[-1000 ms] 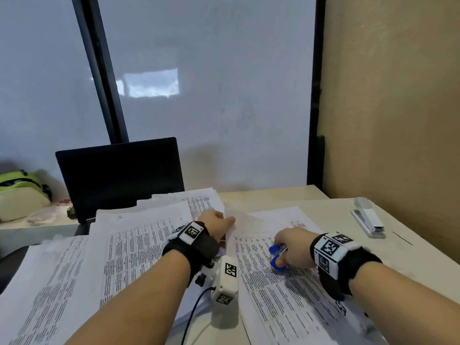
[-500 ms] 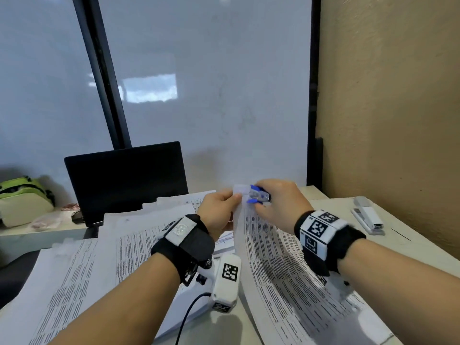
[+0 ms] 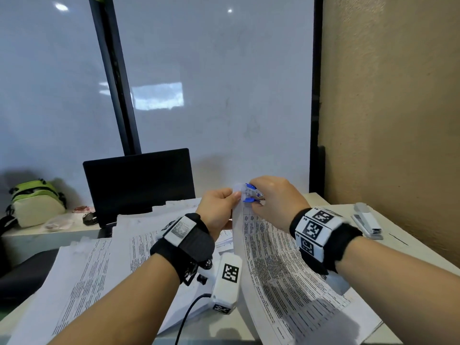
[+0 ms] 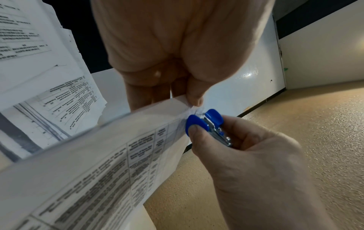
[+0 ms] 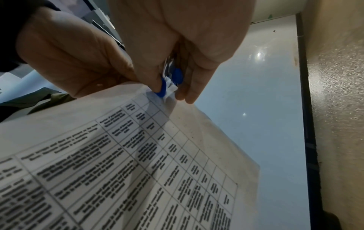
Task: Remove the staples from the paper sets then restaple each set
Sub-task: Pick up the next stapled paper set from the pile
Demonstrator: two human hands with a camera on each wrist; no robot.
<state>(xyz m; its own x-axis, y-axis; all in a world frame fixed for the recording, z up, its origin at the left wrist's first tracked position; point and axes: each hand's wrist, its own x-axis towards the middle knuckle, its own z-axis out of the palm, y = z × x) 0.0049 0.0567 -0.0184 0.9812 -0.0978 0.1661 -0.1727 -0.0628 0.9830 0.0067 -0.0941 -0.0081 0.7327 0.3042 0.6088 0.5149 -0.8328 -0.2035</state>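
My left hand (image 3: 219,207) pinches the lifted corner of the printed white paper set (image 3: 278,265); my right hand (image 3: 276,202) squeezes the small blue-handled metal staple remover (image 4: 204,123) there, biting leftward; white stapler (image 3: 367,220) rests on the table, right.

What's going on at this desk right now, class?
A person is removing a staple. The left hand pinches the top corner of a printed paper set, lifted off the desk, while the right hand squeezes a blue staple remover onto that corner. A white stapler lies unused at the right.
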